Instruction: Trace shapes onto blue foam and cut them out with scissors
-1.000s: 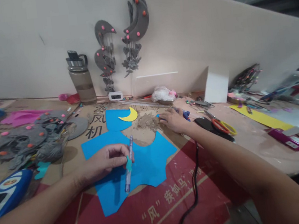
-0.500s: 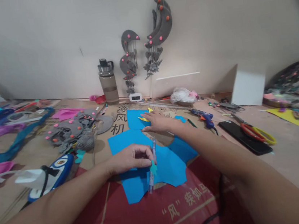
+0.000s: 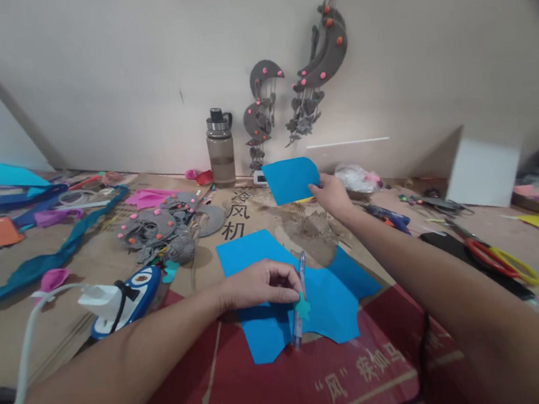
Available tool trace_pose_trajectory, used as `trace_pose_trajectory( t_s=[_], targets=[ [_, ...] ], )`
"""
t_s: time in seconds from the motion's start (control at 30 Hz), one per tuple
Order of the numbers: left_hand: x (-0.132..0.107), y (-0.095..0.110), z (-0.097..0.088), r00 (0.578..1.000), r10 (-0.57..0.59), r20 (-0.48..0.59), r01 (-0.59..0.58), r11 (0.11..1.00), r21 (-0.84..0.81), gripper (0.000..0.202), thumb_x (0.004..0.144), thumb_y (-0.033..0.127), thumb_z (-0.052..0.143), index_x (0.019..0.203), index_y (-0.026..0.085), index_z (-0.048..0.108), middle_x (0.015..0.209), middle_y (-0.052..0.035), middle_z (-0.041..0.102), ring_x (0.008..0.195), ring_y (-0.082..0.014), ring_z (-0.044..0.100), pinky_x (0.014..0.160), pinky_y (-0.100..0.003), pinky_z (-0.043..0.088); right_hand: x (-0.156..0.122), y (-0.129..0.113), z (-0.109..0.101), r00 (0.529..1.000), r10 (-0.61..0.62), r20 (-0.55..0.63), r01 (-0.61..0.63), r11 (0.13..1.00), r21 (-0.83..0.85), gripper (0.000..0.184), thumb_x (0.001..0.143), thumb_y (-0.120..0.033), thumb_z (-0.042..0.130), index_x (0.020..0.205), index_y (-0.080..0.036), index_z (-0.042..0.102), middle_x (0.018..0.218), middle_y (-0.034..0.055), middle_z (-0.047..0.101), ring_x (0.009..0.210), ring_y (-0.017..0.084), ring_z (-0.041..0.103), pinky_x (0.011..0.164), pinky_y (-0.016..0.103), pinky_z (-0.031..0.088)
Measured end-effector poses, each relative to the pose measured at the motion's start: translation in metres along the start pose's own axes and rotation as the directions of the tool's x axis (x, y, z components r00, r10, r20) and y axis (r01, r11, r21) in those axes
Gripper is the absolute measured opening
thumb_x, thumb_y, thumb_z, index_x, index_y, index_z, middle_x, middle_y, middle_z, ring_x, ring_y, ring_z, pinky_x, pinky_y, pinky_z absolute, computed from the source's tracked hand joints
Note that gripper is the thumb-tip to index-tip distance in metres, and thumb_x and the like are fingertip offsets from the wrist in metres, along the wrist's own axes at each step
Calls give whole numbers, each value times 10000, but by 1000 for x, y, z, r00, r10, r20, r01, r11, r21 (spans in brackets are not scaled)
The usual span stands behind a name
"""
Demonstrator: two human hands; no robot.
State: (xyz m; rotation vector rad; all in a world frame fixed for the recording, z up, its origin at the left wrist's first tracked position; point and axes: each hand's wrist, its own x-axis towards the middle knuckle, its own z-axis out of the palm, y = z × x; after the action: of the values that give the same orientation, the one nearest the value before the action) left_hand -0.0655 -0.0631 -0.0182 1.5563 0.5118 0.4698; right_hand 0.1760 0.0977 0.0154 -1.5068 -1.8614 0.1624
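My left hand [image 3: 267, 284] pinches a small teal flower-like cutout [image 3: 303, 306] over a large blue craft sheet [image 3: 328, 299] with cut edges. A clear pen [image 3: 297, 329] lies on that sheet, partly behind the cutout; whether my fingers also touch the pen I cannot tell. Farther away, my right hand [image 3: 333, 195] grips a smaller blue sheet [image 3: 291, 179] by its right edge, tilted up off the table. A bit of yellow [image 3: 304, 199] shows under its lower edge.
Right of my arm are a glue gun [image 3: 389, 219], a black phone [image 3: 445, 249] and scissors [image 3: 489, 255]. Left lie grey felt pieces [image 3: 154, 226] and a blue-and-white power strip [image 3: 145, 289] with a cable. A bottle [image 3: 221, 152] stands by the wall, near hanging grey moon ornaments [image 3: 325, 57].
My right hand was flat over the smaller blue sheet and yellow pieces; now it has lifted that sheet by its edge. The view has swung left. My left hand keeps its pinch.
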Motion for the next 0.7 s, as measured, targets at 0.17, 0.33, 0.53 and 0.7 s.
trace_pose_trajectory(
  t_s=[0.17, 0.33, 0.53, 0.7],
  targets=[
    [1, -1, 0, 1000, 25, 0, -25, 999, 20, 478, 731, 607, 802, 830, 148, 712, 891, -76, 702, 830, -171, 617, 793, -326, 478, 5, 10, -2, 991, 28, -133, -5, 985, 173, 323, 846, -288, 550, 1080, -108, 683, 876, 77, 741, 756, 213, 705, 668, 333, 601],
    [1, -2, 0, 999, 32, 3, -32, 999, 18, 498, 717, 626, 802, 831, 150, 714, 895, -77, 701, 832, -174, 617, 796, -335, 482, 7, 4, 2, 982, 49, -182, -7, 975, 222, 380, 868, -326, 480, 1101, -85, 658, 932, 114, 751, 730, 218, 711, 628, 340, 608],
    [3, -5, 1, 998, 63, 7, -63, 998, 27, 480, 708, 615, 814, 827, 160, 719, 874, -62, 698, 798, -159, 601, 788, -329, 477, -18, -12, 2, 988, -132, -79, 138, 988, 67, 385, 929, -301, 456, 1170, -136, 706, 1200, 151, 737, 1103, 284, 682, 1021, 453, 505],
    [2, 1, 4, 989, 124, -75, -131, 986, -100, 426, 696, 539, 852, 797, 152, 706, 831, -61, 681, 781, -166, 610, 766, -324, 491, -58, -20, 18, 922, -302, 243, 311, 950, 2, 356, 807, -307, 711, 1139, -187, 754, 1274, 142, 721, 1274, 344, 606, 1143, 532, 385]
  ],
)
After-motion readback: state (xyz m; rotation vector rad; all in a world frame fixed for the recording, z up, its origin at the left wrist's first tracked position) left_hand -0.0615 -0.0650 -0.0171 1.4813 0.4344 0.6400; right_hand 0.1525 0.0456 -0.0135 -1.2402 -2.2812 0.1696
